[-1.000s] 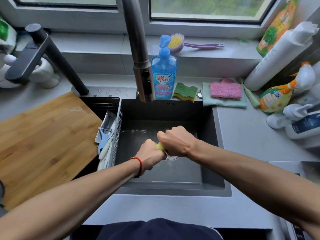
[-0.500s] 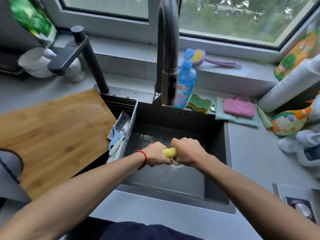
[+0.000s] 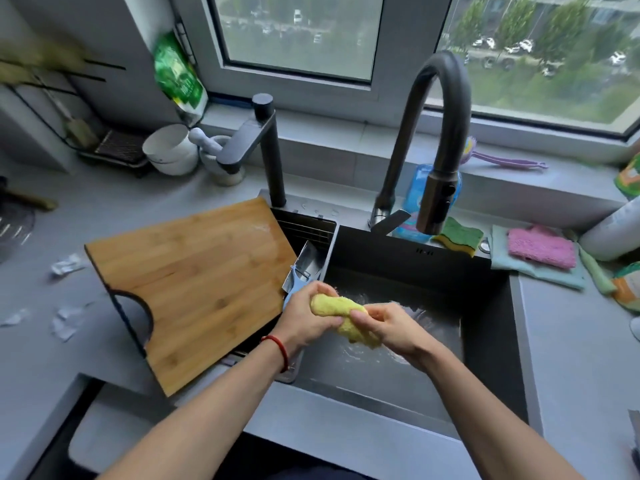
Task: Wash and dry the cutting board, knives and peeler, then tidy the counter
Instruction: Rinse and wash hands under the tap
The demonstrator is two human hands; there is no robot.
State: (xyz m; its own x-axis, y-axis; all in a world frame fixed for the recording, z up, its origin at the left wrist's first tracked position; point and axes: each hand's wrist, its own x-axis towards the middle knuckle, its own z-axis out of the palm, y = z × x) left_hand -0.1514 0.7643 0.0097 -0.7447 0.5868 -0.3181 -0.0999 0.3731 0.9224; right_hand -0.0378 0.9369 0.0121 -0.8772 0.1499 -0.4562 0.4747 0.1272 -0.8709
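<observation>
Wringing a yellow cloth [image 3: 341, 315] over the sink [image 3: 485, 306], we grip it with both hands: left hand [image 3: 304, 317] curled round its upper end, right hand [image 3: 388, 327] pinching the lower. Left of the sink lies the cutting board [image 3: 194, 282], its long axis running diagonally, knives and peeler [image 3: 301, 271] between. Our left hand is nearer.

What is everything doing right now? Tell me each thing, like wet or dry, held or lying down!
Yellow cloth: twisted, held over the sink.
Left hand: grips one end of the cloth.
Right hand: grips the other end.
Wooden cutting board: lies flat, partly over the sink's edge.
Dark sink: wet at the bottom.
Curved black tap: no water seen running.
Pink cloth: lies on the counter.
</observation>
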